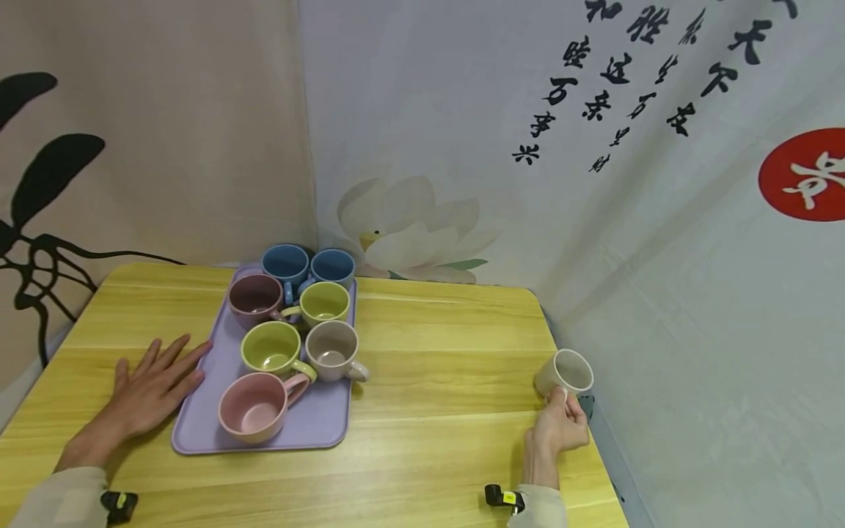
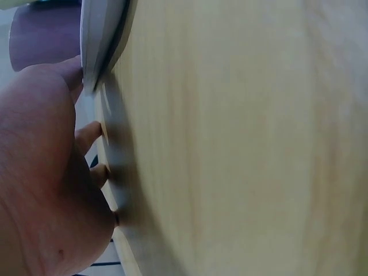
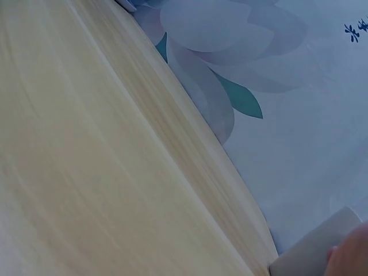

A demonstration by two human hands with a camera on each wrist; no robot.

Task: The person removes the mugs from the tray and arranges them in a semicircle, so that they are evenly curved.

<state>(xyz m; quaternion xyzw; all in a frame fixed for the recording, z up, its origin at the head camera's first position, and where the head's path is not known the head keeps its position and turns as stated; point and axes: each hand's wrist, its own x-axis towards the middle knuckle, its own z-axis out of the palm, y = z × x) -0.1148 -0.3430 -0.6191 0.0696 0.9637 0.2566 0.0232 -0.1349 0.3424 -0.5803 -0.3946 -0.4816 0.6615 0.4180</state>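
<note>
A white mug (image 1: 553, 372) stands at the table's right edge, its handle pinched by my right hand (image 1: 561, 425). In the right wrist view the mug (image 3: 313, 250) shows only partly at the lower right corner, beside a bit of the hand. My left hand (image 1: 148, 392) lies with fingers spread on the table, fingertips at the left rim of a lilac tray (image 1: 317, 433). The left wrist view shows the thumb side of that hand (image 2: 40, 167) against the tray's edge (image 2: 103, 34). On the tray sit several mugs, the nearest a pink mug (image 1: 254, 407).
Also on the tray are two green mugs, a grey mug (image 1: 332, 352), a dark purple mug (image 1: 254, 301) and two blue mugs (image 1: 333, 268) at the back. The wooden table (image 1: 442, 367) meets a printed curtain (image 1: 422, 110) behind and to the right.
</note>
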